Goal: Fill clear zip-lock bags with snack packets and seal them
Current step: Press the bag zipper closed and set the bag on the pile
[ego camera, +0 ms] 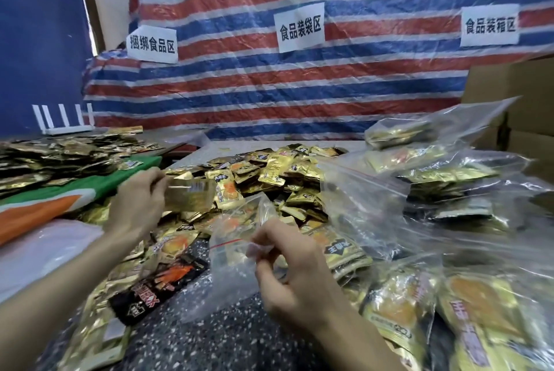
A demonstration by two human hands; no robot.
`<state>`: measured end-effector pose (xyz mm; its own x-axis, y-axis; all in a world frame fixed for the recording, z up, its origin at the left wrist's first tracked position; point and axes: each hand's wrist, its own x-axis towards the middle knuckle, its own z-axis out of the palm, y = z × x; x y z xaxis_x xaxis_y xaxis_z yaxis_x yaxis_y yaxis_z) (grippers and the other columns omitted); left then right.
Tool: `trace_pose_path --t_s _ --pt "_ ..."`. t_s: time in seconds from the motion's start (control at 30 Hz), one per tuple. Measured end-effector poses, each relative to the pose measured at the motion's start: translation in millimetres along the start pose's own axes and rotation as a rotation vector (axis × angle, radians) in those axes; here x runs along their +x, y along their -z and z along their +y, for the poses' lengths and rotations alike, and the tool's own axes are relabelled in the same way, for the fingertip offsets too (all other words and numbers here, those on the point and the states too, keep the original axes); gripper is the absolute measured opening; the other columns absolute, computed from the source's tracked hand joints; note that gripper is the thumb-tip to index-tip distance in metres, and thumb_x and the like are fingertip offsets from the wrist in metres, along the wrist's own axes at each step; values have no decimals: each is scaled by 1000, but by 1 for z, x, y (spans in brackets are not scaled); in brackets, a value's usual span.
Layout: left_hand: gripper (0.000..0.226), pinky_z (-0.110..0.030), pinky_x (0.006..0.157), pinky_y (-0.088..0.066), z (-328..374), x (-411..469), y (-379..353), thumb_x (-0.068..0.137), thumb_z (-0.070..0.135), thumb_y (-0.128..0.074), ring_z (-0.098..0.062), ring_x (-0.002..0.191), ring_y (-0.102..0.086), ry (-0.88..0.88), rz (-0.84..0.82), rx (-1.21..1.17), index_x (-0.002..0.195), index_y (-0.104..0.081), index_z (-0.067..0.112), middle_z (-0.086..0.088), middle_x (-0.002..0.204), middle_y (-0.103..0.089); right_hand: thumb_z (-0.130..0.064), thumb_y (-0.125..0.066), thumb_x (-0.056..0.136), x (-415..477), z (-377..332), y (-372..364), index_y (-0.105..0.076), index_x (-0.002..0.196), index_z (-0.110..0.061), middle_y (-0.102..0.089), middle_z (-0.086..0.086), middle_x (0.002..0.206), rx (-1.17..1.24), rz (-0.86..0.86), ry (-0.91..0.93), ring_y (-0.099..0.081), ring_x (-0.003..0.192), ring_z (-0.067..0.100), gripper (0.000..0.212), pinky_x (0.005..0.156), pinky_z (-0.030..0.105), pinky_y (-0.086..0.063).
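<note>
My left hand (136,205) grips a stack of gold snack packets (189,195), blurred, above the table's left side. My right hand (290,268) pinches the red-striped top edge of a clear zip-lock bag (230,253) that hangs open below and right of the packets. A big heap of loose gold packets (269,178) lies behind both hands. Filled clear bags (434,169) are stacked at the right, and more filled bags (419,310) lie at the near right.
Large gold and black packets (144,295) lie on the speckled table (195,340) near me. Another packet pile (60,157) sits far left beside a green and orange sheet (60,202). A striped tarp (299,71) backs the table; cardboard boxes (515,95) stand right.
</note>
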<state>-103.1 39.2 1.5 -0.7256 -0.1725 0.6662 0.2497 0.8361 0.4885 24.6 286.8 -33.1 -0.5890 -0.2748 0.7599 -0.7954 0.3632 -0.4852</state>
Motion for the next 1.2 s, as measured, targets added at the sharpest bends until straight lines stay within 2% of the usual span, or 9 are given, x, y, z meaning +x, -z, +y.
trace_pose_path --t_s 0.13,0.23,0.3,0.4,0.53,0.8,0.97,1.13,1.2 --pt "13 -25 59 -39 33 4 48 99 20 -58 -11 72 -53 -78 -10 -154 98 -68 11 0 83 -61 -9 -53 82 1 -2 2 -61 85 -12 -61 -4 82 -56 8 53 -57 74 9 9 62 30 -52" --pt "10 -24 58 -47 59 -1 85 97 23 -58 -16 77 -61 -70 -111 -324 95 -67 18 -2 87 -64 -1 -61 82 2 -6 3 -65 86 -9 -62 0 85 -86 10 77 -58 76 12 9 64 30 -54" --pt "11 -30 63 -53 78 -6 106 93 27 -61 -18 78 -66 -71 -188 -376 87 -70 24 -2 85 -68 0 -63 83 2 -9 3 -67 86 -7 -62 1 87 -95 15 94 -59 76 13 9 64 30 -56" --pt "16 -31 64 -55 105 -15 128 82 40 -64 -11 72 -70 -125 -274 -407 88 -73 29 8 80 -73 -3 -66 84 1 -12 2 -70 86 -8 -64 2 90 -109 25 85 -60 77 16 7 63 39 -55" --pt "9 -19 50 -53 133 -20 141 86 33 -67 -4 73 -69 -249 -302 -298 84 -74 29 16 80 -72 -4 -70 82 1 -15 2 -75 87 -9 -66 3 90 -133 28 111 -63 77 17 9 60 39 -54" --pt "9 -28 66 -55 171 -32 137 94 19 -62 -6 79 -60 -506 -324 50 92 -71 19 8 86 -66 -12 -71 81 -3 -19 3 -78 91 -13 -64 2 93 -142 46 185 -61 75 10 12 58 21 -53" --pt "10 -38 72 -56 190 -34 141 96 16 -55 -12 80 -57 -616 -429 223 95 -65 18 4 90 -62 -5 -66 74 -3 -22 2 -70 78 -12 -61 -5 86 -30 107 140 -60 74 10 9 59 30 -51" --pt "9 -25 66 -50 194 -42 128 96 22 -58 -6 80 -56 -630 -494 194 96 -66 20 9 89 -63 -6 -63 76 -1 -22 1 -70 82 -9 -63 -1 87 -80 139 159 -61 76 14 10 64 29 -50" --pt "7 -27 65 -47 191 -42 119 96 21 -58 -9 79 -56 -612 -461 206 96 -64 20 7 88 -62 -2 -67 79 0 -22 0 -71 85 -7 -64 2 91 -102 172 182 -62 79 14 10 66 27 -49"
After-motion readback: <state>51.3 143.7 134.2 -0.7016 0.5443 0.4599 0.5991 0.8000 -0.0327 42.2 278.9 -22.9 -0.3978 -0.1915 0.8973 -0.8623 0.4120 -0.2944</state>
